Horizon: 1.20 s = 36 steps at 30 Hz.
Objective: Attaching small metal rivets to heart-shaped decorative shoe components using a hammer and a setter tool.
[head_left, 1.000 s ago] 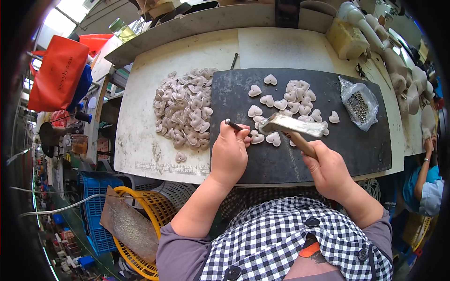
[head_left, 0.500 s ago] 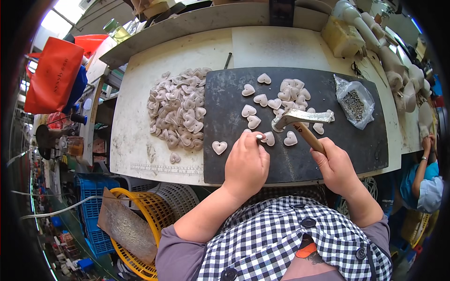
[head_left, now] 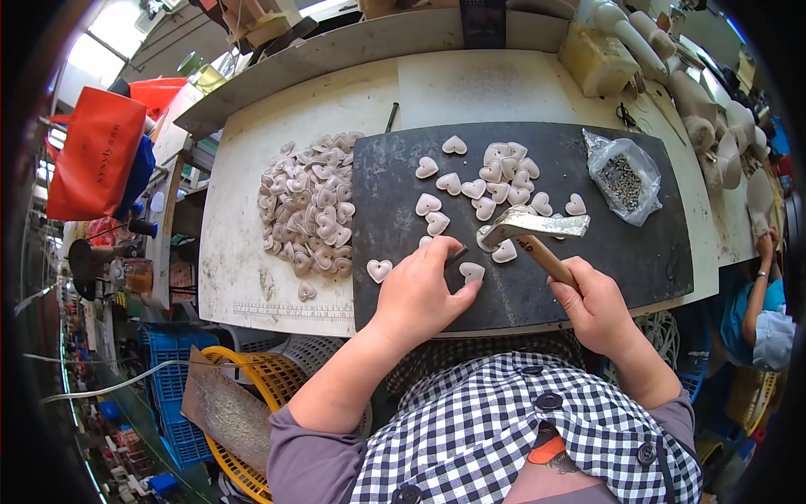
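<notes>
My right hand (head_left: 594, 309) grips the wooden handle of a hammer (head_left: 537, 225), whose metal head is over the dark board (head_left: 604, 269). In my left hand (head_left: 420, 290) is a short dark rod (head_left: 456, 255), its end showing past the index finger, with the thumb spread away below. A pale heart-shaped patch (head_left: 472, 271) lies beside that thumb. Another heart patch (head_left: 504, 252) is under the edge of the hammer, partly covered. Several more heart patches (head_left: 495, 172) are scattered and clustered beyond the hammer. One single heart (head_left: 379, 270) lies left of my left hand.
A large pile of heart patches (head_left: 311, 202) sits on the white tabletop (head_left: 243, 168) at left. An open plastic bag (head_left: 623, 181) of small metal pieces rests on the board's right. A nail-like rod (head_left: 392, 117) lies behind the board. Yellow basket (head_left: 277, 378) stands below left.
My left hand has lowered and its thumb has spread from the index finger, showing more of the dark rod and the heart beside it. The hammer stays in my right hand, a little lower.
</notes>
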Each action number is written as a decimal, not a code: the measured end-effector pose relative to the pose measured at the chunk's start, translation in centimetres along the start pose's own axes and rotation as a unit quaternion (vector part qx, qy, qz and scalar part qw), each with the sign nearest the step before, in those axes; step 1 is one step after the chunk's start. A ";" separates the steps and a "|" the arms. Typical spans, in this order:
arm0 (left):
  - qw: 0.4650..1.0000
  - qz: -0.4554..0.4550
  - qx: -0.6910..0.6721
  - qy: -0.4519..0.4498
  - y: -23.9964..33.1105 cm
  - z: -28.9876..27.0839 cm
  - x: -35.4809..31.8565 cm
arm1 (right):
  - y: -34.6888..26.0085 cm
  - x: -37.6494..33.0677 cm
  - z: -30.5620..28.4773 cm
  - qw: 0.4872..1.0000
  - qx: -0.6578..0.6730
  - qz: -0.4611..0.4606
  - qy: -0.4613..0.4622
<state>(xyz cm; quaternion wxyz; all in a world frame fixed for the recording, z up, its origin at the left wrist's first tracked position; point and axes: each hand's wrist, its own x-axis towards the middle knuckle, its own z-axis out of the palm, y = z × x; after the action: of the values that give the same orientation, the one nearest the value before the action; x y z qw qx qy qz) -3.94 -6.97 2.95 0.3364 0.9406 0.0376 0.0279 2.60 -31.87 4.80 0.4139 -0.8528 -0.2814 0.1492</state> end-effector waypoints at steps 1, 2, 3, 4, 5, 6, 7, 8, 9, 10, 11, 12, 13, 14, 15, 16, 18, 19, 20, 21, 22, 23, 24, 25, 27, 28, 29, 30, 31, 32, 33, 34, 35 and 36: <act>0.999 -0.023 0.020 0.016 0.5 0.2 -0.2 | 0.0 0.0 0.0 1.000 0.003 0.001 0.001; 0.999 -0.006 0.031 0.034 0.8 0.6 -0.4 | 0.0 0.0 0.1 1.000 0.003 0.001 0.001; 0.999 -0.006 0.031 0.033 0.5 1.0 -0.4 | 0.0 0.0 0.1 1.000 0.005 0.002 0.002; 0.999 0.003 0.034 0.036 0.1 1.5 -0.4 | 0.0 -0.1 0.1 1.000 0.008 0.002 0.003; 0.998 0.012 0.037 0.039 -0.2 1.7 -0.5 | -0.1 -0.1 0.0 1.000 0.008 0.001 0.002; 0.998 0.011 0.037 0.041 -0.4 1.5 -0.5 | -0.2 -0.2 0.0 1.000 0.007 -0.002 0.003; 0.999 0.021 0.038 0.013 -0.7 1.1 -0.4 | -0.2 -0.4 0.0 1.000 0.006 -0.002 0.006; 0.999 0.030 0.039 -0.013 -1.0 0.7 -0.4 | -0.2 -0.6 0.0 1.000 0.005 -0.002 0.006; 0.999 0.031 0.039 -0.013 -1.2 0.3 -0.3 | -0.1 -0.7 0.0 1.000 0.005 0.003 0.004; 1.000 0.025 -0.010 -0.010 -1.3 -0.2 -0.1 | 0.0 -0.8 0.0 1.000 0.007 0.008 0.003; 0.998 0.018 -0.058 -0.007 -1.1 -0.6 0.0 | 0.0 -0.9 0.1 1.000 0.008 0.009 0.004; 0.991 -0.037 -0.132 -0.006 -0.6 -1.0 0.0 | 0.1 -1.1 0.1 1.000 0.004 0.010 -0.001; 0.991 -0.037 -0.131 -0.006 -0.8 -1.0 -0.2 | 0.1 -1.3 0.3 1.000 0.001 0.011 -0.007; 0.944 -0.121 -0.306 -0.004 -1.1 -1.1 -0.5 | 0.0 -1.4 0.4 1.000 0.002 0.011 -0.007; 0.860 -0.201 -0.469 -0.002 -1.5 -1.1 -0.7 | -0.1 -1.5 0.6 1.000 -0.015 -0.009 -0.017; 0.832 -0.179 -0.524 -0.021 -1.7 -1.3 -1.0 | -0.2 -1.5 0.8 0.999 -0.032 -0.028 -0.026; 0.827 -0.163 -0.537 0.027 -0.4 -0.4 -0.8 | -0.3 -1.9 1.5 0.995 -0.084 -0.036 -0.030; 0.820 -0.146 -0.548 0.077 0.2 0.0 -0.8 | -0.4 -2.0 1.9 0.989 -0.134 -0.046 -0.036; 0.820 -0.147 -0.548 0.079 0.2 0.2 -0.9 | -0.5 -2.0 2.1 0.987 -0.146 -0.011 -0.067; 0.831 -0.116 -0.536 0.093 0.0 0.5 -0.9 | -0.5 -2.1 2.2 0.987 -0.146 -0.012 -0.068; 0.841 -0.084 -0.524 0.108 -0.2 0.8 -0.9 | -0.6 -2.1 2.3 0.985 -0.155 -0.012 -0.071; 0.841 -0.084 -0.523 0.109 -0.4 0.9 -0.9 | -0.6 -2.1 2.3 0.983 -0.165 -0.011 -0.074; 0.860 -0.097 -0.489 0.110 -0.5 1.1 -1.1 | -0.6 -2.2 2.4 0.984 -0.164 -0.012 -0.074; 0.877 -0.110 -0.454 0.111 -0.7 1.4 -1.2 | -0.6 -2.2 2.5 0.984 -0.161 -0.003 -0.076; 0.907 -0.077 -0.384 0.153 -0.9 2.3 -1.3 | -0.5 -2.3 2.7 0.985 -0.156 0.005 -0.079; 0.936 -0.069 -0.307 0.156 -1.0 2.5 -1.3 | -0.5 -2.4 2.8 0.985 -0.156 0.008 -0.077; 0.959 -0.060 -0.228 0.158 -1.1 2.6 -1.3 | -0.5 -2.4 2.8 0.985 -0.156 0.010 -0.076; 0.959 -0.061 -0.228 0.156 -1.1 2.6 -1.3 | -0.5 -2.4 2.9 0.985 -0.156 0.012 -0.076; 0.968 -0.043 -0.189 0.160 -1.1 2.7 -1.3 | -0.5 -2.4 2.9 0.985 -0.155 0.013 -0.079; 0.975 -0.024 -0.149 0.163 -1.2 2.8 -1.3 | -0.5 -2.4 2.9 0.985 -0.153 0.015 -0.081; 0.975 -0.025 -0.149 0.161 -1.4 2.9 -1.3 | -0.6 -2.4 2.9 0.985 -0.153 0.016 -0.082; 0.979 0.019 -0.110 0.169 -1.7 3.2 -1.3 | -0.9 -2.4 2.8 0.986 -0.144 0.027 -0.082; 0.980 0.063 -0.071 0.177 -1.8 3.3 -1.3 | -1.0 -2.4 2.8 0.987 -0.135 0.037 -0.082; 0.980 0.062 -0.071 0.176 -1.7 3.2 -1.2 | -1.0 -2.4 2.7 0.987 -0.134 0.038 -0.083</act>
<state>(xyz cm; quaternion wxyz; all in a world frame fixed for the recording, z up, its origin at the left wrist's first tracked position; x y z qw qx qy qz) -5.02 -7.82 -0.64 0.3883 0.8951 0.0360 0.2161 -1.00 -31.11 3.95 0.2648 -0.8952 -0.3000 0.1961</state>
